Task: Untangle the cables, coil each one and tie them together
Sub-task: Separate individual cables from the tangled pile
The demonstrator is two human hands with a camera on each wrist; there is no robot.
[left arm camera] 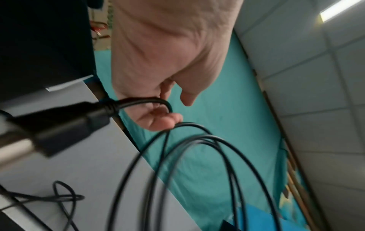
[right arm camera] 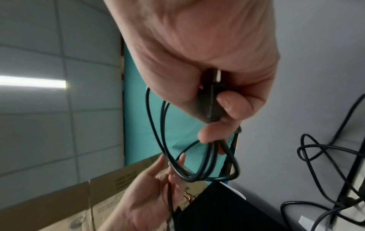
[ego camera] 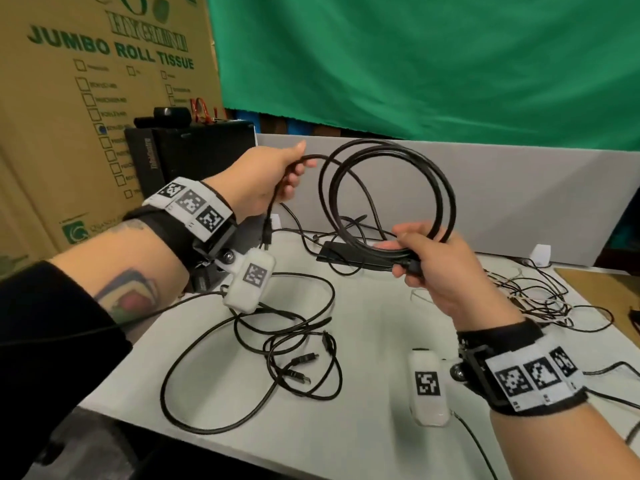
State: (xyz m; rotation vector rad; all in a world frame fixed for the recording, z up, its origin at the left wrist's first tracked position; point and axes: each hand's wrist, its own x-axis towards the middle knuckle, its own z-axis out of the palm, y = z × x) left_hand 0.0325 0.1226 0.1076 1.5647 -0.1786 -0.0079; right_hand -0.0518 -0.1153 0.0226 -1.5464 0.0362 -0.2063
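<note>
Right hand (ego camera: 446,271) fingers clamp the coiled black cable (ego camera: 391,188) above the table (ego camera: 381,341); left hand (ego camera: 273,181) pinches its tail. Only the left wrist cam shows the plug (left arm camera: 59,125) close.

left hand (left arm camera: 164,62) gripping black cable (left arm camera: 142,101), blurred loops

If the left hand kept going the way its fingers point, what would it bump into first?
Probably the coiled black cable that the right hand holds up; the left hand points at its loops. Depth is hard to judge, so it might pass alongside.
</note>
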